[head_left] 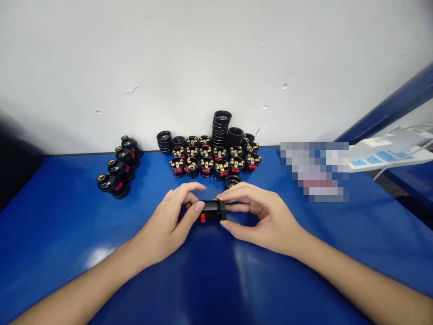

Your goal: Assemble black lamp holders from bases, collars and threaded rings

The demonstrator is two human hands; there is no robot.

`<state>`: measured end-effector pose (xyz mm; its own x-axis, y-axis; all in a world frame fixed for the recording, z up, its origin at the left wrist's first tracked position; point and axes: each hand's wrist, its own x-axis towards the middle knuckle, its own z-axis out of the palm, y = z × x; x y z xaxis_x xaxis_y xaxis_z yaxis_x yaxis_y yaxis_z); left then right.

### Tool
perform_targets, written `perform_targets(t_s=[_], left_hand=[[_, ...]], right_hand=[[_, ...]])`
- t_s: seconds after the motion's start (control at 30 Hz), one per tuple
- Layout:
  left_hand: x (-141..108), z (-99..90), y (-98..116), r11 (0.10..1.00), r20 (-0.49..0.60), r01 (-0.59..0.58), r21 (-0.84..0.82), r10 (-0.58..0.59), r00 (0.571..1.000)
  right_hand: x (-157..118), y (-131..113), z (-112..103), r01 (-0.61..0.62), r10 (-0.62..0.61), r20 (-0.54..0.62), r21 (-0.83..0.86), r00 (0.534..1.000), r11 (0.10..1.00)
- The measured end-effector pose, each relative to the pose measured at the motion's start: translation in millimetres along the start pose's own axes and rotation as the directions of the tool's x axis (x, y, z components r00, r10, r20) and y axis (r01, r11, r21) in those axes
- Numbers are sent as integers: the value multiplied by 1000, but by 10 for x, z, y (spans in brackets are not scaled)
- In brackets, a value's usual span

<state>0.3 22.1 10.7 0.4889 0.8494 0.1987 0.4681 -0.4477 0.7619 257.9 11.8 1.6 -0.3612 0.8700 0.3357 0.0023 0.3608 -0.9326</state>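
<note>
I have one black cylinder with a red tab [212, 210] over the blue tabletop [216, 280]: my left hand [173, 221] grasps one end, my right hand [267, 215] pinches the other. Beyond stand four black gold-tipped fittings [122, 167] and one tall black ring stack [221, 130].

- Hands: 2, one left hand [177, 221], one right hand [264, 216]
- Black part with red tab [214, 210], between those hands: 1
- Domed black pieces with brass tips [121, 169], off to the left: 4
- Black sockets with brass contacts [206, 168]: 14 sure, 6 front, 6 middle, 2 behind; probably a 15th, back right, partly hidden from where I'm standing
- Stacks of black rings: 2, tall stack [221, 130], short stack [164, 143]; rings per stack, can't tell from here
- Other round black pieces [235, 136], ring-like: 3
- Blue table [216, 280]: 1
</note>
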Motion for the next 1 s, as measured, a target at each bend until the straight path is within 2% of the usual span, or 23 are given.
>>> perform_targets(t_s=[0.07, 0.23, 0.33, 0.4, 0.53, 0.63, 0.8, 1.0], left_hand=[[-8, 15, -27, 999, -20, -26, -21, 26, 999], [-11, 51, -95, 991, -151, -136, 7, 135, 979], [-13, 62, -122, 983, -165, -178, 45, 183, 969], [-20, 64, -128, 988, -151, -143, 65, 152, 977], [-21, 48, -91, 999, -76, -6, 32, 9, 997], [-6, 29, -37, 999, -13, 29, 43, -29, 1000], [-5, 29, -16, 999, 7, 23, 25, -24, 1000], [-25, 66, -73, 998, -97, -60, -31, 56, 994]], right_hand=[[2, 5, -3, -8, 8, -3, 9, 1000, 1000], [3, 31, -18, -19, 20, -31, 20, 999, 1000], [9, 36, -21, -23, 24, -29, 23, 999, 999], [13, 34, -22, -24, 24, -29, 32, 999, 999], [12, 27, -20, -17, 19, -31, 49, 999, 999], [9, 21, -15, -13, 14, -15, 41, 1000, 999], [8, 21, -12, -5, 5, -9, 27, 1000, 1000], [16, 30, -16, -16, 18, -27, 51, 999, 999]])
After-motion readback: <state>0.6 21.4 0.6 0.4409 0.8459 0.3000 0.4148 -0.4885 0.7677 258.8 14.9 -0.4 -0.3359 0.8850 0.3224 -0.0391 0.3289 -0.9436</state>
